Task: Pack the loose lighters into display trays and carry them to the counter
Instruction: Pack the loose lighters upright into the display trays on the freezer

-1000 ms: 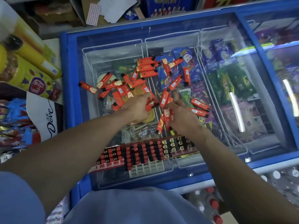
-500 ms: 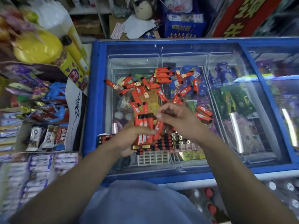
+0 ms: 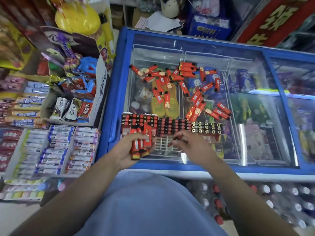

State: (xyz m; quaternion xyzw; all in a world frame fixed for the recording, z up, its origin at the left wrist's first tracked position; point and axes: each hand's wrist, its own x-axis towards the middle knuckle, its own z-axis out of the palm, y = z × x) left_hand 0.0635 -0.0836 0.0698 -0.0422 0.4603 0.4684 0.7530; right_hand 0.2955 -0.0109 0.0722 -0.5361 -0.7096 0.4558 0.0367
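Glossy red plastic, small and oblong, black-capped: loose lighters [image 3: 177, 82] strewn over the smooth glass lid of a blue-framed freezer [image 3: 115, 92], toward its far and middle part. Nearer, along the freezer's front edge, three display trays side by side. Left tray [image 3: 139, 119] packed with upright red lighters, round metal tops showing. Middle tray [image 3: 173, 126] filled in its far rows, a bare white plastic grid of square cells at its near end. Right tray [image 3: 207, 127] full of dark lighters with gold-rimmed tops. Under the glass: wire baskets of wrapped ice creams, yellow moulded pieces, a paper cup.

Left hand [image 3: 129, 150] over the freezer's front edge, just below the left tray, fingers curled round a bundle of lighters [image 3: 140, 143], flat sides stacked, bases toward the body. Right hand [image 3: 190, 143] over the bare grid of the middle tray, fingertips pinching something small and dark with a red edge, motion-blurred; probably one lighter, hard to tell.

Left of the freezer: cardboard boxes of foil-wrapped chocolates [image 3: 73, 108] and flat rows of candy rolls [image 3: 56, 147].

Against half a second ago: both hands drawn nearer the body, from above the trays down to their near edge; bundle unchanged in the left grip; right hand parted from the bundle and now over the grid.
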